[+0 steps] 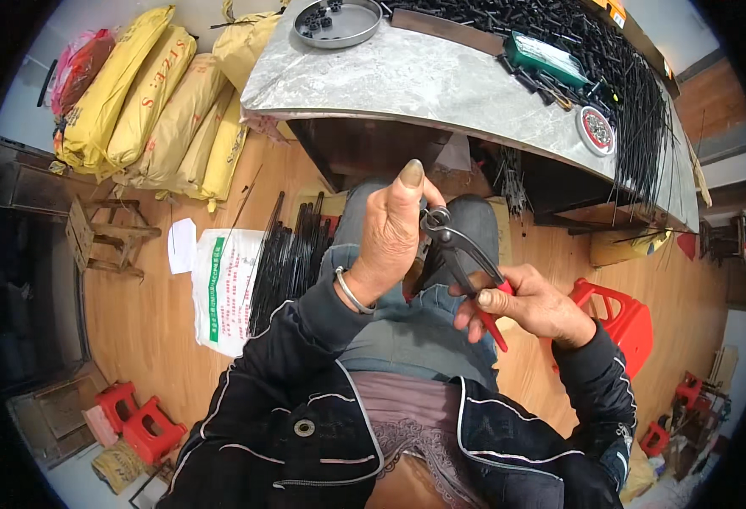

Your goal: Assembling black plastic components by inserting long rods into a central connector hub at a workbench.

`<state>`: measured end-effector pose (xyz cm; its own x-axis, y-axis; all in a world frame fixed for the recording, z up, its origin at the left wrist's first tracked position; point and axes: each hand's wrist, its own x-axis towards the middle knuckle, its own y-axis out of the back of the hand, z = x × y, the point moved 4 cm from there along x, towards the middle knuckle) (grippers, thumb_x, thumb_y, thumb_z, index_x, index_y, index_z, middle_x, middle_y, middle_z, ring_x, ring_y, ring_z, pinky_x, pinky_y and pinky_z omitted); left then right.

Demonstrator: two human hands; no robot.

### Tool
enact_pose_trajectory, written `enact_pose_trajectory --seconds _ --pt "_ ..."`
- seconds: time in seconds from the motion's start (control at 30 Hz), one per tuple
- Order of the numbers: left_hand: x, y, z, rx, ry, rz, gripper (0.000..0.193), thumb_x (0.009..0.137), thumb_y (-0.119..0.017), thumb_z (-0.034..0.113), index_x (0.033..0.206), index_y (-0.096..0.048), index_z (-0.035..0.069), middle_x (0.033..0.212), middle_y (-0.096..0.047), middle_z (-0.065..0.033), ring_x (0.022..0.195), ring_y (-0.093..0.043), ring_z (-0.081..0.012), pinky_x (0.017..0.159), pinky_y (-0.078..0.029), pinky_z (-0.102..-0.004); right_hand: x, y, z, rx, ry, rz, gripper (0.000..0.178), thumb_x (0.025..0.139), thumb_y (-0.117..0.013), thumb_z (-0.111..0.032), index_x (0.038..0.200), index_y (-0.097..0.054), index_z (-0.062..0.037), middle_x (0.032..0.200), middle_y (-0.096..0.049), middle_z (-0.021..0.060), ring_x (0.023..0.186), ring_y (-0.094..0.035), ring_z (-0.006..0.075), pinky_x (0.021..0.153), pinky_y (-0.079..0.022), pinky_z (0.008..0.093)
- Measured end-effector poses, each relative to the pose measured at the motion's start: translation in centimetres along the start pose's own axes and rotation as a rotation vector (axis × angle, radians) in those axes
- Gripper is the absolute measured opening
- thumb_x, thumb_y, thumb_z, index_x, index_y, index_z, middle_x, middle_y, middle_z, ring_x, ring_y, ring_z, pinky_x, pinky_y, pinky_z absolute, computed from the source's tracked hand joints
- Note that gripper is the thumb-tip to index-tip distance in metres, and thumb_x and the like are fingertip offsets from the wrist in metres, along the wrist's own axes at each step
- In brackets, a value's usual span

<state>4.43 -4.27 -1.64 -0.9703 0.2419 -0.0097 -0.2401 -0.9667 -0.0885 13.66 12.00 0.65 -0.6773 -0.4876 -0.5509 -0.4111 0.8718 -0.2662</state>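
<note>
Pliers with dark metal jaws [447, 237] and red handles are gripped in my right hand [532, 307], its thumb along one handle. They slant up and left, jaws toward my left hand [390, 233]. That hand is closed above my lap, thumb pointing up and fingers curled out of sight behind it. At the jaws, beside the left fingertips, a small dark ring-like shape shows; I cannot tell whether it is part of the pliers or a separate piece. Whatever the left fingers hold is hidden.
Ahead stands a grey marble-patterned table [347, 89] with a round metal tray [337, 38], a green box [547, 61], a small dish [596, 131] and heaped black parts. Yellow sacks [165, 102] lean at left. Black rods [284, 263] lie beside me; a red stool [619, 322] is at right.
</note>
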Motion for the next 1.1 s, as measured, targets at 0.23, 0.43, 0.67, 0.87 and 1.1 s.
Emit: enact_pose_trajectory --seconds 0.23,0.43,0.67,0.87,1.1 --pt "0.1 -0.2 0.1 -0.056 0.053 -0.052 0.068 0.097 -0.029 0.059 0.068 -0.057 0.004 0.058 -0.049 0.0012 0.054 -0.044 -0.0064 0.051 -0.035 -0.0226 0.1 0.5 0.3 -0.017 -0.039 -0.071 0.034 0.097 -0.054 -0.023 0.120 -0.054 0.0013 0.080 -0.062 0.0047 0.066 -0.061 0.0124 0.062 -0.051 0.0249" --pt "0.4 -0.2 -0.5 -0.067 0.098 -0.087 0.069 0.097 -0.028 0.060 0.066 -0.056 0.004 0.058 -0.049 0.0010 0.054 -0.044 -0.0067 0.051 -0.035 -0.0234 0.7 0.4 0.7 0.002 -0.030 -0.072 0.033 0.097 -0.053 -0.025 0.118 -0.056 0.0005 0.073 -0.056 0.0012 0.062 -0.058 0.0108 0.057 -0.049 0.0238" --pt "0.6 -0.6 0.0 0.006 -0.017 -0.049 0.068 0.099 -0.027 0.055 0.064 -0.055 0.004 0.058 -0.049 0.0003 0.056 -0.045 -0.0074 0.054 -0.035 -0.0236 1.1 -2.5 1.9 0.189 -0.109 -0.051 0.046 0.098 -0.042 -0.048 0.084 -0.049 -0.0049 0.062 -0.041 -0.0010 0.050 -0.040 0.0089 0.045 -0.035 0.0228" --pt "1.4 -1.0 -0.7 0.134 -0.321 0.140 0.061 0.102 -0.029 0.045 0.066 -0.055 0.003 0.057 -0.050 -0.0017 0.055 -0.046 -0.0094 0.055 -0.036 -0.0252 1.9 -3.7 2.7 0.309 -0.077 0.066 0.035 0.098 -0.048 -0.036 0.084 -0.053 -0.0043 0.059 -0.048 0.0018 0.048 -0.049 0.0129 0.042 -0.038 0.0286" --pt "0.3 -0.2 -0.9 -0.227 0.040 0.110 0.057 0.100 -0.034 0.048 0.071 -0.052 0.002 0.052 -0.036 0.0016 0.045 -0.033 -0.0059 0.045 -0.027 -0.0214 -0.9 10.4 -4.5 -1.221 0.814 1.191 0.022 0.069 -0.059 0.005 0.089 -0.059 -0.0042 0.082 -0.060 0.0160 0.076 -0.060 0.0355 0.065 -0.049 0.0402"
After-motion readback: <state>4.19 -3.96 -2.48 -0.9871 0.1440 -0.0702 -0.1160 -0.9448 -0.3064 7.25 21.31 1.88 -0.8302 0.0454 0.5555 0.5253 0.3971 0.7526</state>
